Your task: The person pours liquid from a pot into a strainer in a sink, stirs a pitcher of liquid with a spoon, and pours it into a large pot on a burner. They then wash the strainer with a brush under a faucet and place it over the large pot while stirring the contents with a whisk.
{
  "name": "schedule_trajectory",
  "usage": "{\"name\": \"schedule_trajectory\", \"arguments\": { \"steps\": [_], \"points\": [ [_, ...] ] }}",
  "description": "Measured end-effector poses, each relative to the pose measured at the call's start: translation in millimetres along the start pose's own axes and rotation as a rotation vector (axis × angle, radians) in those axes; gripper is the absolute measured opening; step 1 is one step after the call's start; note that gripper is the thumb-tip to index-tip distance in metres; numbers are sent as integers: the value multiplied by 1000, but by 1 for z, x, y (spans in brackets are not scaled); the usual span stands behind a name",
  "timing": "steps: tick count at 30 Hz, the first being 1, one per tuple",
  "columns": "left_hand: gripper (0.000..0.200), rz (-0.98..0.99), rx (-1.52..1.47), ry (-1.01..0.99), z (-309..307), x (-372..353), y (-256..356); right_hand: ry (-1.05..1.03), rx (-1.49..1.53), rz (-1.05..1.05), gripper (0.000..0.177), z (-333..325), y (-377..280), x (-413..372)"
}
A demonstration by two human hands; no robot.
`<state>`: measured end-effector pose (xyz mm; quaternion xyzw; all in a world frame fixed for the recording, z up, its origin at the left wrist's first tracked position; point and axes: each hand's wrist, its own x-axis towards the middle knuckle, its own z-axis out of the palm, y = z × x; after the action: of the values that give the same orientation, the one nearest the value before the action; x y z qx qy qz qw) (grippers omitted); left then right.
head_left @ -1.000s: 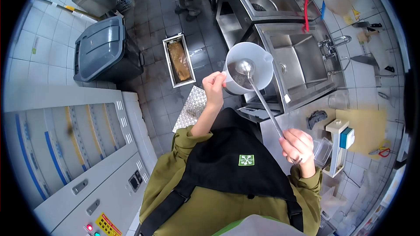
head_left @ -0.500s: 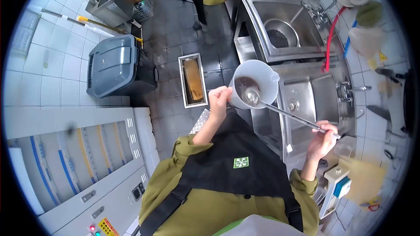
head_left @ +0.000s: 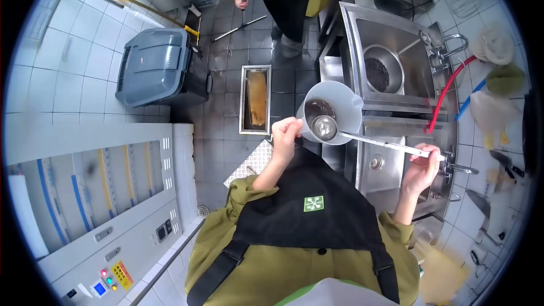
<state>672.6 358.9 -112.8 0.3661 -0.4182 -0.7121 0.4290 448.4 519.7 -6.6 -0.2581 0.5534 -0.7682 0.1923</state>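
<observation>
My left hand (head_left: pixel 286 136) is closed round the handle of a translucent white plastic pitcher (head_left: pixel 347 114), held up in front of my apron. Dark liquid (head_left: pixel 318 111) shows in the bottom of it. The round bowl of a long steel ladle (head_left: pixel 374 140) is inside the pitcher, over the liquid. Its handle runs out over the rim to the right, where my right hand (head_left: pixel 420 171) grips the far end, above the nearer sink (head_left: pixel 381 178).
Beyond is another sink (head_left: pixel 354 31) holding a metal bowl of dark grains (head_left: pixel 377 73). A red hose (head_left: pixel 447 92) hangs by the taps. Left stand a grey lidded bin (head_left: pixel 154 68) and a cabinet (head_left: pixel 90 187). A floor drain (head_left: pixel 256 101) lies ahead, and another person (head_left: pixel 289 0) holds a long-handled floor tool.
My view has shifted, so more of the person ahead and their tool shows. The ladle bowl looks more upright and its handle lies flatter across the view. Both hands keep their holds.
</observation>
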Motion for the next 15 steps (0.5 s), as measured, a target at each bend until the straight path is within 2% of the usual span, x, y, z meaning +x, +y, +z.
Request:
{"name": "schedule_trajectory", "arguments": {
  "steps": [5,15],
  "points": [
    [30,-20,22,50,-3,-5,-4,-31,-40,20,26,5,5,-2],
    [29,-38,-2,11,-6,-8,-13,-25,-60,38,27,2,4,-12]
  ]
}}
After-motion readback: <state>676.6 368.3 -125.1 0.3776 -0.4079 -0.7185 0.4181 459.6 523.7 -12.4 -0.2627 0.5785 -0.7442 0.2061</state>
